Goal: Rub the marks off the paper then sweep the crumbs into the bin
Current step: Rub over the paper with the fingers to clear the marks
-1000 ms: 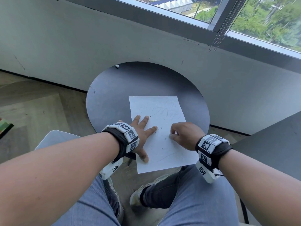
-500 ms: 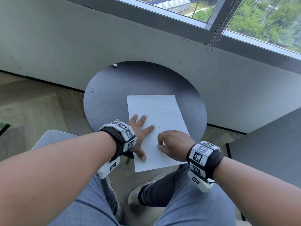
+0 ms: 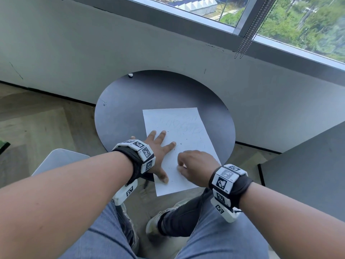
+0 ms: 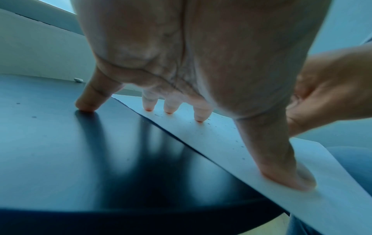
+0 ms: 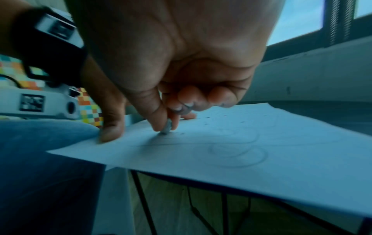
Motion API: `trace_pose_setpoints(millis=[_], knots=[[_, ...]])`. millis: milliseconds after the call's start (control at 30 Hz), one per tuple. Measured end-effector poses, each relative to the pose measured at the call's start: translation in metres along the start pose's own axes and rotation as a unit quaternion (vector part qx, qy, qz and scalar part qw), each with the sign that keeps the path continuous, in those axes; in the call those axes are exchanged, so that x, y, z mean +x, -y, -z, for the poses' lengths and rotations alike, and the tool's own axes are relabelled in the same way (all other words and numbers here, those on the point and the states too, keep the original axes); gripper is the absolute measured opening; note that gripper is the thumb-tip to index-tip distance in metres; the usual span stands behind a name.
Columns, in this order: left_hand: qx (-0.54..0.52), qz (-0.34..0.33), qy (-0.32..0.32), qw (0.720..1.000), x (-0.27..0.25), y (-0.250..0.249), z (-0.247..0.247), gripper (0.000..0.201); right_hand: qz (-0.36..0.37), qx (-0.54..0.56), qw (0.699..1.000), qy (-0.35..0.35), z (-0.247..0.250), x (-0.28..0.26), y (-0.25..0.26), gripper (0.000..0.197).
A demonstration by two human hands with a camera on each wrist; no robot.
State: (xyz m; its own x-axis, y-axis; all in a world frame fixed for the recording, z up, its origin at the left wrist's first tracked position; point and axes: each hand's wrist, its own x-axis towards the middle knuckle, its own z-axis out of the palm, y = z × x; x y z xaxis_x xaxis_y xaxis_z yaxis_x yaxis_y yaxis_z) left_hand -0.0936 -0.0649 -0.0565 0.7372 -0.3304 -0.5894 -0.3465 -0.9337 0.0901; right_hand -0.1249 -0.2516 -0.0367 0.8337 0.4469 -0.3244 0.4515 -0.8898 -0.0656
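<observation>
A white sheet of paper (image 3: 177,139) with faint pencil scribbles lies on a dark round table (image 3: 130,109), its near edge hanging over the rim. My left hand (image 3: 158,148) lies flat with fingers spread, pressing the sheet's left side down; its fingertips (image 4: 199,118) rest on the paper (image 4: 221,139). My right hand (image 3: 194,165) is curled over the lower middle of the sheet and pinches a small grey eraser (image 5: 167,128) against the paper (image 5: 261,143). Dark eraser crumbs (image 3: 186,141) are scattered over the sheet. No bin is in view.
A small white bit (image 3: 130,75) sits at the table's far edge against the grey wall below the window. A second dark tabletop (image 3: 308,171) stands to the right. A light grey seat (image 3: 59,161) is by my left leg, and my knees are under the table's near rim.
My right hand has slid left and toward me across the paper with the eraser. The left hand has stayed flat on the sheet.
</observation>
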Motion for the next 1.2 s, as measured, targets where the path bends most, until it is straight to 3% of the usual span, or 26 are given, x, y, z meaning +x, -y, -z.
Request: trace_pose_setpoints(millis=[67,233,300,367,567,633,733,833,933,1100,1200], knots=[[-0.002,0.008,-0.003,1.000,0.000,0.001,0.000,0.137,-0.006,0.024,1.000,0.005,0.000,0.001,-0.005,0.019],[-0.016,0.037,-0.009,0.999,-0.004,0.004,0.001,0.136,-0.184,0.037,0.982,-0.007,0.014,0.021,-0.070,0.017],[-0.016,0.044,-0.004,0.999,-0.006,0.001,0.003,0.136,-0.213,0.018,0.977,-0.003,0.017,0.026,-0.081,0.015],[-0.014,0.049,-0.002,0.999,-0.009,-0.001,0.005,0.134,-0.190,-0.003,0.982,-0.010,0.016,0.027,-0.074,0.015],[-0.012,0.056,0.004,0.998,-0.014,-0.004,0.006,0.132,-0.003,-0.011,1.000,-0.013,0.001,0.008,-0.007,0.019],[-0.004,0.053,0.006,0.999,-0.013,-0.004,0.006,0.134,-0.022,0.024,0.999,-0.001,0.003,0.013,-0.014,0.019],[0.003,0.052,0.013,0.999,-0.012,-0.005,0.007,0.138,-0.116,0.054,0.992,-0.003,0.010,0.026,-0.047,0.018],[0.001,0.054,0.019,0.998,-0.011,-0.004,0.006,0.140,-0.176,0.015,0.984,-0.015,0.017,0.034,-0.068,0.015],[0.006,0.053,0.014,0.998,-0.010,-0.004,0.006,0.140,-0.154,-0.021,0.987,-0.028,0.014,0.033,-0.054,0.013],[0.011,0.050,0.011,0.999,-0.009,-0.004,0.004,0.141,-0.020,-0.016,1.000,-0.006,0.003,0.018,-0.001,0.018],[0.012,0.049,0.011,0.999,-0.009,-0.004,0.004,0.141,-0.057,0.024,0.998,0.012,0.007,0.022,-0.017,0.018]])
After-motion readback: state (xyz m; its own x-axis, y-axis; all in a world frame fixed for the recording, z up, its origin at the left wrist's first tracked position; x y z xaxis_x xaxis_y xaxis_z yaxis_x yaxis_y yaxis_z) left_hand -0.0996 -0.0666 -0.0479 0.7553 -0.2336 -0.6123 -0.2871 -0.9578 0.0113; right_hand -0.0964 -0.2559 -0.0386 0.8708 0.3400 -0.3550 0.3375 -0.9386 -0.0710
